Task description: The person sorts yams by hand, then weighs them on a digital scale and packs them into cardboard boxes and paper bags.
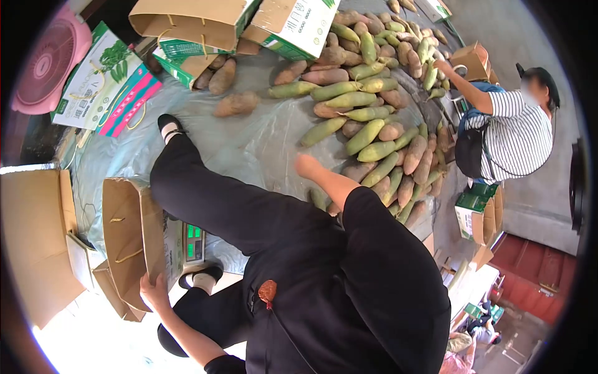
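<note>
My left hand (154, 292) is closed on the near edge of an open cardboard box (118, 218) with cord handles. The box stands by a digital scale (194, 242) with lit green figures, and its inside is only partly visible. My right hand (305, 167) is held out above the plastic sheet, beside a large heap of long green radishes (364, 137) and brownish, soil-coated roots (416, 151). It is blurred, its fingers do not show separately, and nothing can be seen in it.
Open printed cartons (193, 19) stand at the top, with a few brown roots (223, 76) near them. A pink basket (53, 62) is at upper left. Across the heap, a person in a striped shirt (517, 131) reaches into it. Another carton (483, 215) stands beyond.
</note>
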Tool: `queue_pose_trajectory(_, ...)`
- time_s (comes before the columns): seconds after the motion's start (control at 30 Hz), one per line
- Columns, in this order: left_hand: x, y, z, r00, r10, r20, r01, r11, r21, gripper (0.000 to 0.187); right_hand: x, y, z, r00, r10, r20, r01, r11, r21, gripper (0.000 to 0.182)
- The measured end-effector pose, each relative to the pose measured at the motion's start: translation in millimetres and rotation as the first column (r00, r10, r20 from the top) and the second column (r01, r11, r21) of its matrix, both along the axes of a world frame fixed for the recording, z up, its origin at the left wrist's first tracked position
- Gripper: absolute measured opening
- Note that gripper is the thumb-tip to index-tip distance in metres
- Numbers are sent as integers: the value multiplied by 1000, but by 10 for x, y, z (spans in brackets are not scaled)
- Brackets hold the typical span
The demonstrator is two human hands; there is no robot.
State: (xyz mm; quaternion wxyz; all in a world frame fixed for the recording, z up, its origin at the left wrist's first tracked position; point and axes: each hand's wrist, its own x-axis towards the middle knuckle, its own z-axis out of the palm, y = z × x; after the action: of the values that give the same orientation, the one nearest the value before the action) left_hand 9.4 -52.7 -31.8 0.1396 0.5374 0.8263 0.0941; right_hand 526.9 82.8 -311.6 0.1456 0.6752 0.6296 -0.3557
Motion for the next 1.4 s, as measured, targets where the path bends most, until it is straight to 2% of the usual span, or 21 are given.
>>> queue_pose_trajectory(0.07, -40, -4, -21, 1000, 23, 6, -22, 999, -34, 31, 255, -269, -165, 999, 11, 35, -9, 999, -48, 25)
queue_pose_trajectory(0.13, -52, -14, -49, 999, 45, 13, -44, 997, -68, 31, 425, -463, -46, 963, -261, 70, 266, 960, -82, 27)
queue_pose_trajectory(0.17, -48, -12, -61, 998, 55, 18, -54, 997, -52, 30, 526, -497, -16, 960, -272, 71, 278, 956, -89, 27)
queue_pose_trajectory(0.23, -16, 5, -50, 998, 56, 23, -55, 998, -42, 30, 729, -499, 35, 983, -105, 149, 126, 982, -139, 28)
queue_pose_trajectory(0.27, 15, 14, -31, 997, 64, 36, -63, 998, -31, 30, 819, -508, 89, 983, -113, 148, 135, 980, -144, 28)
queue_pose_trajectory(0.33, 19, 14, -24, 997, 67, 47, -66, 998, -23, 30, 941, -484, 414, 910, -336, 242, 350, 937, -15, 26)
queue_pose_trajectory(0.37, -12, 1, -42, 997, 62, 47, -61, 998, -25, 29, 991, -479, 570, 910, -338, 240, 352, 936, -18, 26)
queue_pose_trajectory(0.4, -22, -3, -55, 997, 58, 48, -57, 998, -28, 28, 1052, -478, 717, 915, -170, 366, 145, 985, 97, 22)
queue_pose_trajectory(0.43, -8, 5, -51, 997, 57, 47, -56, 998, -31, 28, 1122, -488, 806, 865, -17, 502, -84, 980, 179, 19)
queue_pose_trajectory(0.47, 11, 10, -39, 995, 70, 68, -68, 997, -39, 28, 1214, -477, 842, 865, -15, 502, -85, 981, 175, 19)
queue_pose_trajectory(0.53, 25, 6, -37, 993, 86, 87, -82, 995, -49, 27, 1395, -428, 884, 782, 263, 565, -310, 951, -14, 23)
queue_pose_trajectory(0.57, 9, 3, -43, 994, 80, 78, -77, 996, -46, 27, 1454, -441, 904, 756, 338, 560, -383, 923, -39, 22)
queue_pose_trajectory(0.6, -7, -5, -49, 995, 77, 70, -74, 996, -45, 27, 1527, -469, 904, 756, 342, 559, -386, 921, -41, 22)
queue_pose_trajectory(0.67, -68, -39, -98, 996, 68, 64, -66, 997, -38, 28, 1649, -504, 896, 597, 551, 583, -634, 769, -77, 19)
queue_pose_trajectory(0.93, -158, -61, -139, 996, 90, 24, -90, 996, -22, 27, 1857, -699, 749, 609, 530, 590, -652, 759, -9, 19)
queue_pose_trajectory(1.0, -247, -72, -185, 998, 65, 22, -63, 992, -106, 26, 1910, -621, 710, 620, 527, 582, -670, 742, 42, 19)
queue_pose_trajectory(1.07, -72, 15, -64, 992, 114, 44, -110, 990, -91, 26, 1923, -601, 732, 589, 577, 566, -672, 739, -54, 18)
queue_pose_trajectory(1.13, 23, 95, 10, 996, 85, -20, -87, 987, -135, 26, 1951, -608, 683, 534, 595, 600, -707, 704, -68, 17)
queue_pose_trajectory(1.2, 62, 139, 56, 991, 134, -21, -136, 971, -195, 27, 1965, -612, 665, 562, 585, 585, -686, 724, -65, 17)
queue_pose_trajectory(1.33, 61, 103, 25, 986, 161, -37, -165, 975, -150, 27, 2040, -563, 686, 582, 587, 563, -649, 752, -114, 18)
queue_pose_trajectory(1.4, 121, 181, 138, 972, 226, -61, -234, 930, -285, 26, 2031, -426, 766, 634, 545, 549, -573, 807, -140, 18)
